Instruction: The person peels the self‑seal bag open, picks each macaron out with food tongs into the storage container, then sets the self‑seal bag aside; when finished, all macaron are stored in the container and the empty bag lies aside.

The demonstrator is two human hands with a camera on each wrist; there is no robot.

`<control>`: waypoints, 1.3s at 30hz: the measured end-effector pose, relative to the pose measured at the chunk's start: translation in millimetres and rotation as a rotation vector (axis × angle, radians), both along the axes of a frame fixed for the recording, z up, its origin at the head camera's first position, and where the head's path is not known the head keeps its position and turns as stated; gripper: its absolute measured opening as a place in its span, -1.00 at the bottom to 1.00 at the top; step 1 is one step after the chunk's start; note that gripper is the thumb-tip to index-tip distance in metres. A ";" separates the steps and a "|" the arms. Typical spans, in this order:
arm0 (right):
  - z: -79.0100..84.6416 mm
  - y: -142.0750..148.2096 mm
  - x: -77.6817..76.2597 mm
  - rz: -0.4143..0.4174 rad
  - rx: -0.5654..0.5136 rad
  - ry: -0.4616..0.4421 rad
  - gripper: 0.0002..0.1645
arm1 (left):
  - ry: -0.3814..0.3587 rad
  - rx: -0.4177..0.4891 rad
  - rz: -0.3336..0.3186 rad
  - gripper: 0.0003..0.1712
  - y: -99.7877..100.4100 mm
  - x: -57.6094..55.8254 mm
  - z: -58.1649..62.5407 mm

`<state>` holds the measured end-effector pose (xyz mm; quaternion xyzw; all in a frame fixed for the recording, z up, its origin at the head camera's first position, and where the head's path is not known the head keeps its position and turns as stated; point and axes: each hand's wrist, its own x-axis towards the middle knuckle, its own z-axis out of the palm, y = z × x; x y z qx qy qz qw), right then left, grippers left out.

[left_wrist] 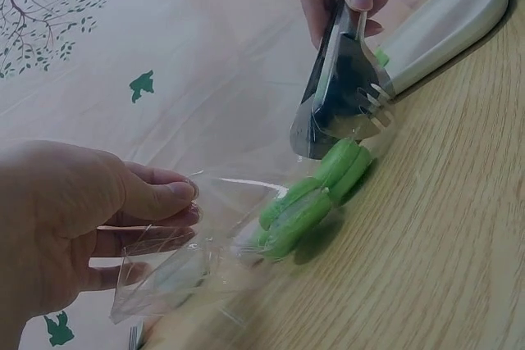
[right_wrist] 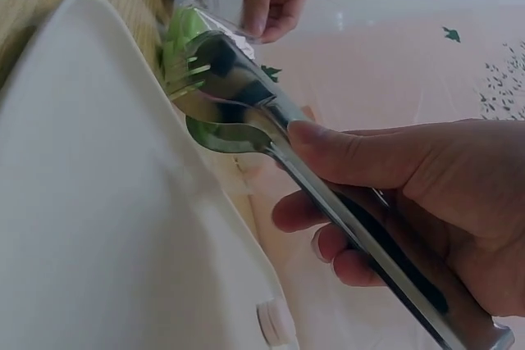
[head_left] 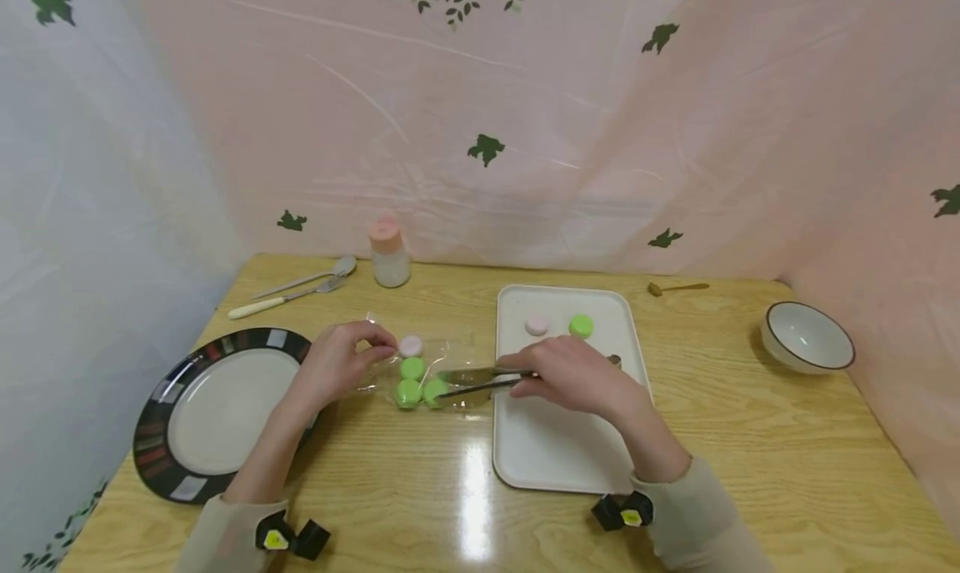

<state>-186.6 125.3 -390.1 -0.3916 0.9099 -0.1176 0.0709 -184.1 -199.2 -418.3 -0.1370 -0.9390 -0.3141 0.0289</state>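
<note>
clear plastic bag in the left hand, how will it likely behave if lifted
The clear plastic bag is probably floppy, as its thin film creases beside the left hand. It would likely sag around the round green pieces inside. Its glossy highlights suggest it may feel slippery.

Close wrist cameras share tongs (left_wrist: 344,88); head's looks down.

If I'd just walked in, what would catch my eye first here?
Probably the bright green cookies in a clear bag near the middle of the table, with metal tongs in the right grip pointing at them. Next, the big dark-rimmed plate on the left, and the white tray right of the bag, bearing a pale pink cookie and another green one.
</note>
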 end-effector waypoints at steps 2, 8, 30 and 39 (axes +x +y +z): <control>0.3 -2.4 1.4 0.003 0.007 0.005 -0.62 | -0.002 0.000 -0.002 -0.96 0.1 0.0 0.2; -0.5 -6.3 4.3 -0.010 0.023 0.013 -0.61 | 0.004 -0.003 -0.011 -0.96 0.4 0.3 0.5; -3.0 -4.1 2.1 -0.075 0.051 0.106 -0.70 | 0.025 0.001 0.005 -0.95 1.4 0.9 -1.0; -4.0 -5.7 2.5 -0.077 0.037 0.088 -0.78 | 0.021 -0.008 0.000 -0.95 2.3 0.3 -0.3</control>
